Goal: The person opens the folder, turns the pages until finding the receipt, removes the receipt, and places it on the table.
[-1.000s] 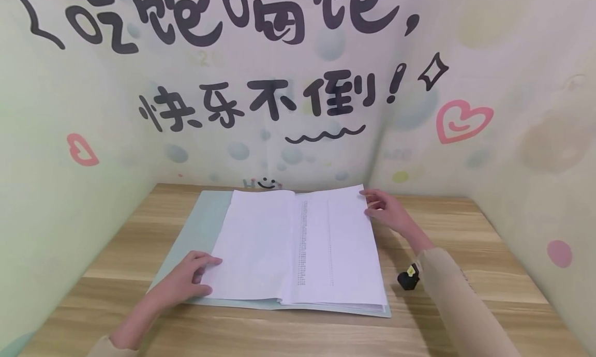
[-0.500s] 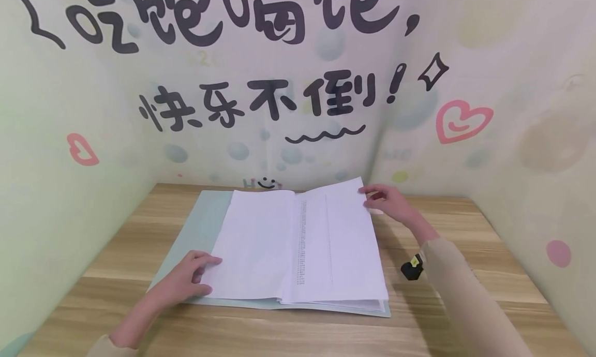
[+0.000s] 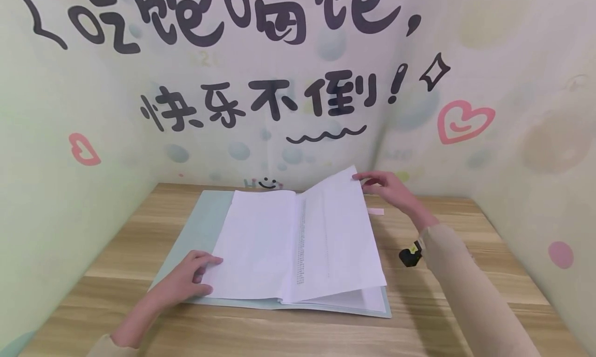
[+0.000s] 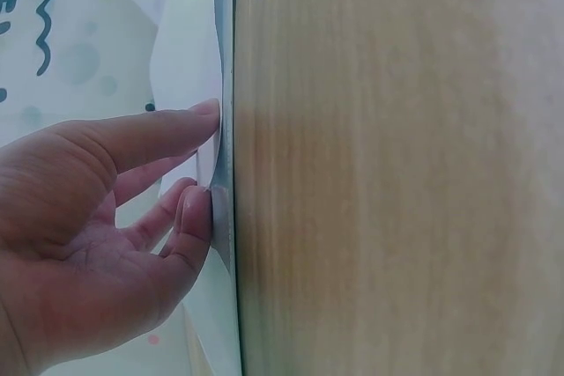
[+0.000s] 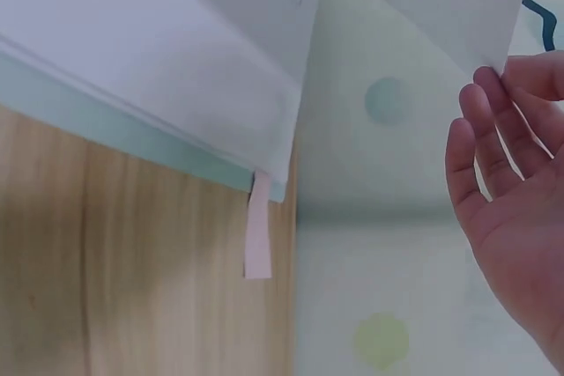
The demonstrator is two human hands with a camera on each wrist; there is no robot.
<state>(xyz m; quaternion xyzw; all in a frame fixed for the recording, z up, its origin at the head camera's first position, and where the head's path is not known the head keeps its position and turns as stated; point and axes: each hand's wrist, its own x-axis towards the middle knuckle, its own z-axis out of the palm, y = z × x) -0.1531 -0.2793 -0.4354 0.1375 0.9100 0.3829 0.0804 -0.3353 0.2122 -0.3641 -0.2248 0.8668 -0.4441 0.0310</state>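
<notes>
A pale blue-green folder (image 3: pixel 205 227) lies spread on the table with white sheets inside. My left hand (image 3: pixel 186 277) rests relaxed on the lower left edge of the left white page (image 3: pixel 256 243); in the left wrist view, fingertips and thumb of this hand (image 4: pixel 106 217) touch the paper near the cover edge. At the upper right, my right hand (image 3: pixel 388 189) pinches the outer corner of the right page (image 3: pixel 344 243), which carries a narrow printed column and is raised off the stack. In the right wrist view, finger and thumb of that hand (image 5: pixel 520 129) grip the lifted page (image 5: pixel 441 6).
A pink paper strip (image 5: pixel 257 235) sticks out from the sheets past the folder's right edge. The wood-grain table (image 3: pixel 223 336) meets a printed wall (image 3: pixel 223 165) right behind the folder. A small black object with a yellow label (image 3: pixel 411 254) is by the right sleeve (image 3: pixel 465 279).
My right hand has risen, lifting the page's far corner up and slightly left. More of the sheets beneath and the pink strip have come into view. The left hand stays put.
</notes>
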